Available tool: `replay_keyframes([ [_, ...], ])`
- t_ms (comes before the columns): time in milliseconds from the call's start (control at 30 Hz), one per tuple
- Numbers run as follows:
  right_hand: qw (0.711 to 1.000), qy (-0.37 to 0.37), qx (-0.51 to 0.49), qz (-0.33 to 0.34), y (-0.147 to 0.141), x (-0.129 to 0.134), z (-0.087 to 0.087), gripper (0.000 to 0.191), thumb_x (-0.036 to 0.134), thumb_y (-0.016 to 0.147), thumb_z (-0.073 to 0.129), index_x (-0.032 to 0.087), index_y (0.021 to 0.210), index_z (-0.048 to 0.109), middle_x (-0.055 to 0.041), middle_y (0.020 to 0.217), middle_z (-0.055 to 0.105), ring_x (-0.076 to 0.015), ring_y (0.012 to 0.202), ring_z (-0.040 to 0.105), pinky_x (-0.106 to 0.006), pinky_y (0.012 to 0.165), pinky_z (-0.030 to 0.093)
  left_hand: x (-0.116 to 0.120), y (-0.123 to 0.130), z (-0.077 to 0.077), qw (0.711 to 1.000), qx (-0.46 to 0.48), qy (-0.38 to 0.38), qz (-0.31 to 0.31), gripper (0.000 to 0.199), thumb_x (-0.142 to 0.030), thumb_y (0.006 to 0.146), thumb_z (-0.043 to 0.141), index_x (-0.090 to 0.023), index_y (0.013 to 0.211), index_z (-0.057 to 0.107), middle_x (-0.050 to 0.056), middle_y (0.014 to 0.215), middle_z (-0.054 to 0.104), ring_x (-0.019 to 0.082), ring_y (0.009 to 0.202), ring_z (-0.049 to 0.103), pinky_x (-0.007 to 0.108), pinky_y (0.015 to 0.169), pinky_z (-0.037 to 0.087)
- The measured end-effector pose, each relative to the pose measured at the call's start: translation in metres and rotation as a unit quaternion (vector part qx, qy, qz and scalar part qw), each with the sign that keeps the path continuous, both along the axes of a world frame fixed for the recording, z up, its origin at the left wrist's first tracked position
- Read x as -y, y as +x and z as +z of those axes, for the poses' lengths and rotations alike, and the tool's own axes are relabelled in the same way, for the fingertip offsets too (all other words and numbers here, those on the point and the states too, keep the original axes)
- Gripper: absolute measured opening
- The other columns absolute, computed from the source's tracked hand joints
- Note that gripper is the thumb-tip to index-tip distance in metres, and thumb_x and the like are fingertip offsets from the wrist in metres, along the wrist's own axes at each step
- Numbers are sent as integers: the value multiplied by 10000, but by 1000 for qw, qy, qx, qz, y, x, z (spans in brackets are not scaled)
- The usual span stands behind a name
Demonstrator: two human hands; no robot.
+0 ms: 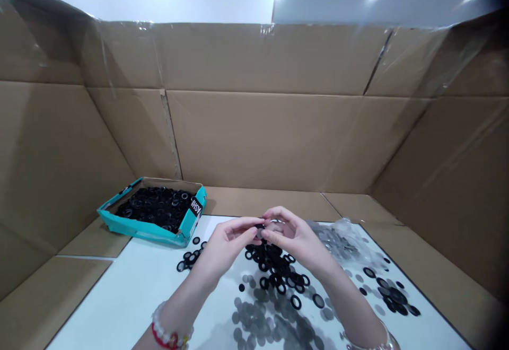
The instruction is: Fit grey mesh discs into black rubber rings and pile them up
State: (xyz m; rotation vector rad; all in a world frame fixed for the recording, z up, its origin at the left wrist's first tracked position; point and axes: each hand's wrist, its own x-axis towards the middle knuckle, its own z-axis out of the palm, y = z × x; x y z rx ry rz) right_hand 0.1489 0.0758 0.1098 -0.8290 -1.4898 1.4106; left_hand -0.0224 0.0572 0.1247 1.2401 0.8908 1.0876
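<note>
Both hands meet above the middle of the white board. My left hand (233, 241) pinches a small dark ring with a grey disc (260, 232) between thumb and fingers. My right hand (290, 236) closes on the same small piece from the other side. Under and in front of the hands lies a pile of black rings (274, 265). Nearer to me, many translucent grey discs (254, 318) are spread on the board. The exact fit of ring and disc is too small to tell.
A teal box (143, 229) full of black rings stands at the back left. Left of my hands is a small group of rings (191, 257). A clear plastic bag (345, 244) and more black pieces (395, 297) lie right. Cardboard walls (262, 138) surround the white board (131, 297).
</note>
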Motion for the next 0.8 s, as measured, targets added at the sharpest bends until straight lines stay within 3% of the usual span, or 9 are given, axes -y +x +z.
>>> replay_keyframes([
  [133, 1000, -3, -3, -5, 4, 6, 6, 327, 376, 745, 736, 206, 959, 556, -5, 808, 645, -152, 758, 646, -289, 696, 522, 6, 6, 3, 1000, -15, 13, 9, 269, -291, 713, 733, -202, 966, 740, 73, 1019, 724, 210, 913, 652, 331, 847, 518],
  [367, 998, -36, -30, -52, -1, 17, 9, 355, 385, 703, 766, 205, 918, 546, 30, 695, 641, -162, 726, 656, -297, 710, 519, 4, 7, -3, 997, 7, -9, 72, 311, -272, 672, 770, -172, 958, 704, 16, 741, 682, 159, 709, 656, 281, 731, 539],
  [533, 992, -61, -47, -99, -6, 23, 10, 385, 386, 682, 779, 204, 872, 499, 41, 638, 630, -145, 665, 622, -277, 676, 495, 4, 7, -3, 996, 35, -30, 82, 278, -264, 647, 789, -157, 883, 687, 23, 813, 684, 133, 698, 647, 244, 694, 544],
  [633, 990, -49, -49, -119, -6, 24, 10, 394, 386, 682, 780, 207, 861, 478, 38, 638, 632, -146, 662, 619, -274, 668, 488, 2, 7, -3, 996, 40, -45, 66, 285, -266, 648, 792, -148, 883, 682, 31, 828, 686, 127, 697, 644, 240, 698, 542],
  [800, 991, -9, -12, -136, -13, 27, 5, 343, 395, 740, 733, 215, 852, 463, 13, 686, 641, -174, 733, 645, -304, 724, 501, 1, 12, -11, 990, 83, -49, 107, 302, -266, 624, 813, -147, 862, 671, 32, 821, 675, 138, 750, 636, 238, 708, 533],
])
